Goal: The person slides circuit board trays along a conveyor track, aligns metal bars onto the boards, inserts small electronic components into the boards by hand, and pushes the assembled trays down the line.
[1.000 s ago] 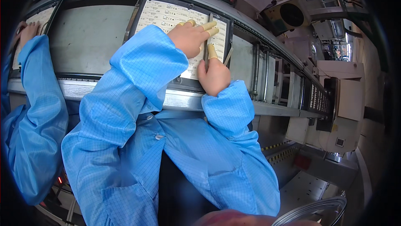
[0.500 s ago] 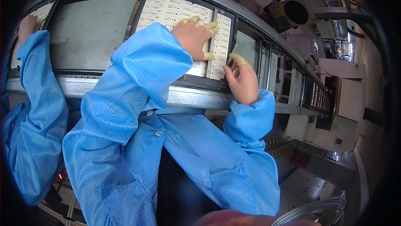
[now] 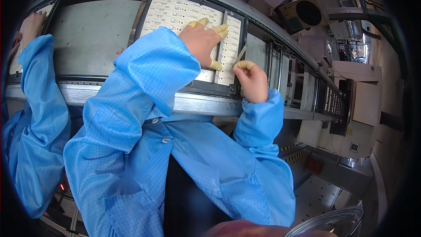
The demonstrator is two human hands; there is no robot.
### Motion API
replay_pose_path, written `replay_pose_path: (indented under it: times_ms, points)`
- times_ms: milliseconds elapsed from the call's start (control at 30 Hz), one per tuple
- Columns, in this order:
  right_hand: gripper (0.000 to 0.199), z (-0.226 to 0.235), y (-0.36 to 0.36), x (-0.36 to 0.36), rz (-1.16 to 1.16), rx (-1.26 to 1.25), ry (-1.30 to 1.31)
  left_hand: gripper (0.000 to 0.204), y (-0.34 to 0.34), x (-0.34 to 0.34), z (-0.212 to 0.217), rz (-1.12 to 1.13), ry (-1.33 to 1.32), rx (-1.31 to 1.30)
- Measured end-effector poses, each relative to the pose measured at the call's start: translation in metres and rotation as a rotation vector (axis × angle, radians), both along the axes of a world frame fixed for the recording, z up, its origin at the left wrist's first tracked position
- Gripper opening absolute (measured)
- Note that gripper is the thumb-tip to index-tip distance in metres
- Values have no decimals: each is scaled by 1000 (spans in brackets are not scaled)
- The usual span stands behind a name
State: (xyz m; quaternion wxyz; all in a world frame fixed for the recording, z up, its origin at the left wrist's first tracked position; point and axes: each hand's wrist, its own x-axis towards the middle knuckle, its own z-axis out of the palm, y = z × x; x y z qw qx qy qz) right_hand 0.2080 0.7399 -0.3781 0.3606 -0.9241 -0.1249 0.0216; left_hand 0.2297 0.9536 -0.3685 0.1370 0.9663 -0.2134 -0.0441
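Grey conveyor rails (image 3: 131, 99) run under my arms, carrying a dark-framed tray (image 3: 239, 44) of pale panels. My left hand (image 3: 202, 44) lies flat and spread on the large panel (image 3: 175, 15); just beside it, my right hand (image 3: 252, 79) pinches a thin strip (image 3: 240, 53) over the narrow panel (image 3: 229, 48).

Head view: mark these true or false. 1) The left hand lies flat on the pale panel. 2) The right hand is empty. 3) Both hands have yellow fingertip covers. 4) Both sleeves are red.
1) True: the left hand rests flat on the pale panel in its dark frame.
2) False: the right hand pinches a thin pale strip beside the panel's right edge.
3) True: yellow covers show on the fingertips of both hands.
4) False: both sleeves are blue.
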Motion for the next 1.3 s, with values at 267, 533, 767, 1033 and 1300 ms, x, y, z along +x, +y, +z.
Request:
replay_pose_path:
  times_ms: [267, 533, 767, 1033, 1300]
  points:
    - [19, -9, 51, 32, -128, 294, 218, 85, -4, -1, 2, 20, 27, 45]
    - [19, 18, 49, 45, 133, -103, -149, 81, 9, -6, 4, -11, -31, -113]
    - [34, 57, 34, 145, 142, -274, -52, 41, 124, -56, 52, 393, -444, -389]
    - [38, 12, 113, 266, -54, -553, -250, 32, 141, -108, -8, 774, -5, -492]
    - [44, -9, 107, 318, 103, -536, -110, 24, 141, -105, -3, 693, 44, -552]
